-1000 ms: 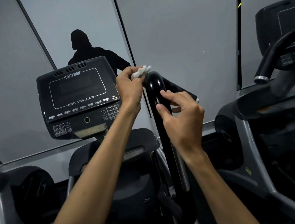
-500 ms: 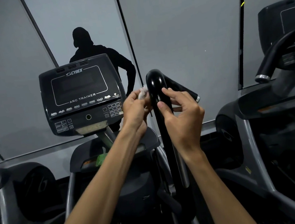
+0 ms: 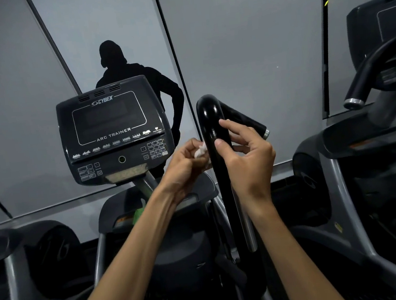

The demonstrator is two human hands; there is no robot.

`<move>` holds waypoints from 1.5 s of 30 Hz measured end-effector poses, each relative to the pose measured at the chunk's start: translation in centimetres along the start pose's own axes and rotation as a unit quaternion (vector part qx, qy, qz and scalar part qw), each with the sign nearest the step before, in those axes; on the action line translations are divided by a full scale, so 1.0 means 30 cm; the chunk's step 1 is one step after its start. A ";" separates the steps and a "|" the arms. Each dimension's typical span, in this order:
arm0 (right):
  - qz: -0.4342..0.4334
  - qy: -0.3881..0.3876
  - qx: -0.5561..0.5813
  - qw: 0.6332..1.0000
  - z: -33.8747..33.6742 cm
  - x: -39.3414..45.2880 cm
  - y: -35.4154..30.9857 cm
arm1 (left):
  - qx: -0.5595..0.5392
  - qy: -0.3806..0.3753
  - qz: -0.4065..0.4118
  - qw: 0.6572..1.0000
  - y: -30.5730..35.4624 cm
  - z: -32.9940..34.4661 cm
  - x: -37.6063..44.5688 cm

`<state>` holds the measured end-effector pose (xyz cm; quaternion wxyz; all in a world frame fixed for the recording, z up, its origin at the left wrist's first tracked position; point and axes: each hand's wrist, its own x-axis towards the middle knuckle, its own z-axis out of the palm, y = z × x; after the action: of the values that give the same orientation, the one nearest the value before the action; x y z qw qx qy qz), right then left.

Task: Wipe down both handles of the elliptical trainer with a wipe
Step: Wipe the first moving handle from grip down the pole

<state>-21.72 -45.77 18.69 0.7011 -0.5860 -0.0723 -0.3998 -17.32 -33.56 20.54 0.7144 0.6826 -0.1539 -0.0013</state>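
Right now the black handle [image 3: 212,133] stands upright in the middle of the view, with both hands at its upper part, just under the bend. Left hand [image 3: 184,166] sits on the handle's left side, fingers curled around a crumpled white wipe [image 3: 200,151] and pressing it against the bar. Right hand [image 3: 250,161] is on the opposite side, thumb laid on the near face of the handle and fingers curled loosely around its far side, a light grip steadying it. Wipe is wedged between left fingers and the bar, mostly hidden. Console [image 3: 113,132] reading "CYBEX ARC TRAINER" sits left of the hands, a second machine's handle [image 3: 366,74] at far right, well apart.

Versus one second back: left hand and wipe were up at the top bend of the handle, now lower, level with the right hand. Versus half a second back, barely any change. Right hand kept the same spot throughout.
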 end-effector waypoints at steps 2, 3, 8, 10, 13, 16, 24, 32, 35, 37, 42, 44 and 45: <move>0.028 -0.005 0.040 0.999 -0.004 0.003 -0.006 | 0.023 0.019 0.031 0.999 0.030 -0.004 0.003; 0.040 -0.003 0.058 0.997 -0.005 0.004 -0.009 | 0.028 0.045 0.049 0.997 0.043 0.003 0.012; 0.065 0.054 0.120 0.989 -0.026 0.008 -0.019 | 0.090 0.187 0.155 0.966 0.012 0.058 -0.031; 0.060 0.087 0.120 0.987 -0.037 0.019 -0.012 | 0.180 0.215 0.221 0.934 -0.020 0.069 -0.099; 0.062 0.127 0.121 0.983 -0.033 0.031 -0.010 | 0.303 0.196 0.327 0.873 0.008 0.107 -0.164; 0.063 0.132 0.123 0.982 -0.008 0.019 -0.019 | 0.401 0.190 0.417 0.793 0.101 0.118 -0.092; 0.052 0.161 0.117 0.979 -0.041 0.011 -0.019 | 0.572 0.075 0.448 0.683 0.008 0.137 -0.178; 0.060 0.143 0.105 0.982 -0.028 -0.038 -0.032 | 0.530 0.179 0.444 0.700 0.120 0.154 -0.083; 0.064 0.131 0.110 0.983 -0.044 -0.044 -0.027 | 0.552 0.144 0.420 0.705 0.044 0.171 -0.158; 0.069 0.117 0.121 0.983 -0.060 -0.054 -0.026 | 0.501 0.139 0.388 0.761 0.026 0.178 -0.192; 0.041 -0.006 0.103 0.994 -0.072 -0.127 -0.045 | 0.250 0.188 0.222 0.923 0.079 0.166 -0.173; 0.014 -0.026 0.086 0.996 -0.079 -0.126 -0.043 | 0.185 0.140 0.189 0.954 0.077 0.169 -0.189; 0.003 -0.030 0.075 0.997 -0.082 -0.117 -0.040 | 0.136 0.112 0.167 0.970 0.077 0.168 -0.200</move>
<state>-25.74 -46.26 16.85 0.7419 -0.5435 -0.1215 -0.3736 -24.61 -37.04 21.60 0.6179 0.7336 -0.1839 0.2152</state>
